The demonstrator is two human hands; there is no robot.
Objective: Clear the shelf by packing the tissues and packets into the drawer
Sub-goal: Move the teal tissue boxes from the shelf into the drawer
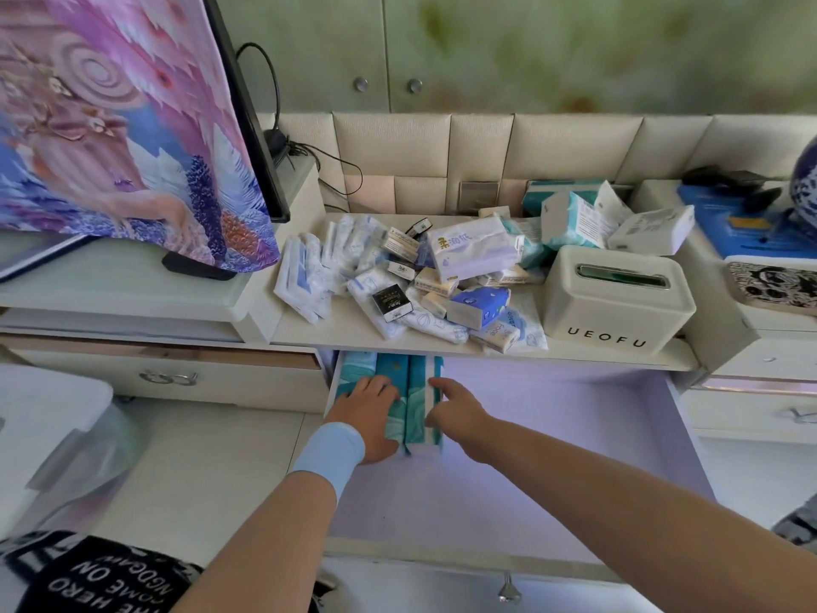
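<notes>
Packs [418, 391] are pressed into the drawer [552, 435] corner by the left hand [369, 413] and right hand [457, 411], fingers [376, 386] straight; next, shelf [574, 347] packets [398, 276] must be gripped.

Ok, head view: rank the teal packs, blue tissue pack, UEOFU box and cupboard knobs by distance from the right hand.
1. Teal packs, in the drawer, against the right hand.
2. Blue tissue pack, near the shelf front edge.
3. UEOFU box, shelf's right end.
4. Cupboard knobs, back wall, above.
</notes>
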